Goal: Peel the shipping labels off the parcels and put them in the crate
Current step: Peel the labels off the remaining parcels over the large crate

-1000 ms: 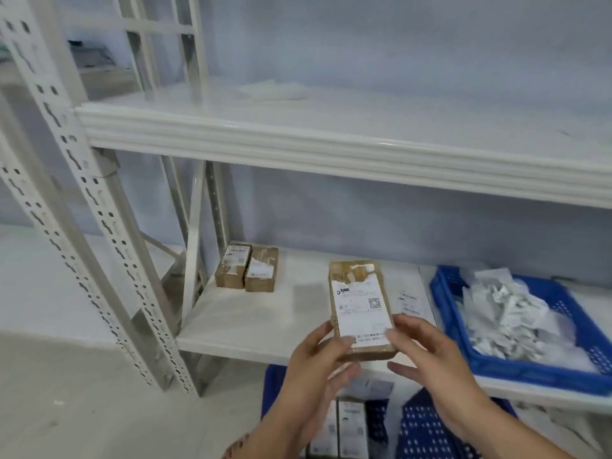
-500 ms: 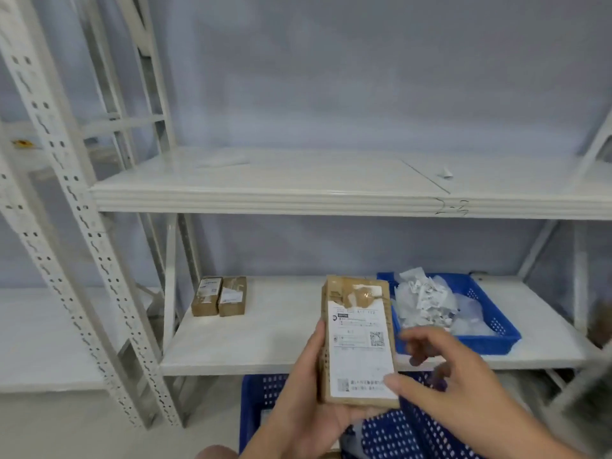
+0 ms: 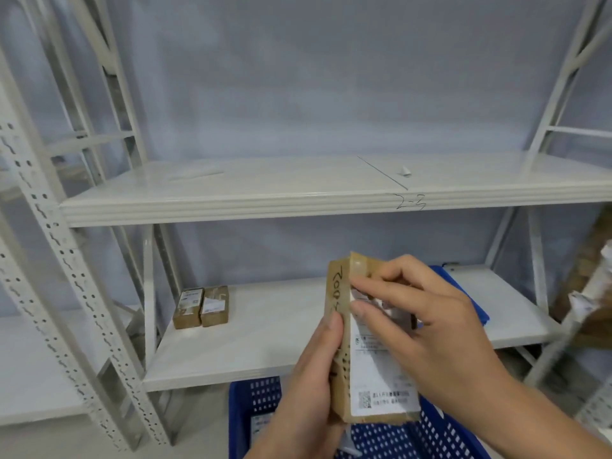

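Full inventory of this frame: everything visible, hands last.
held parcel: 1, brown, upright in left hand
shipping label: 1, white, on held parcel's face
shelf parcels: 2, brown, side by side, lower shelf, left
shelf crate: 1, blue, lower shelf, mostly behind right hand
lower crate: 1, blue, under lower shelf
rack: 1, white, two shelves visible
paper scrap: 1, white, upper shelf
left hand: 1, grips held parcel
right hand: 1, fingers pinch label's top corner

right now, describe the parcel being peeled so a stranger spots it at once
Find the white rack's lower shelf. In front of it the left hand grips a brown parcel upright while the right hand pinches its label. Unlike the two parcels lying on the shelf, it has handwriting down its side.
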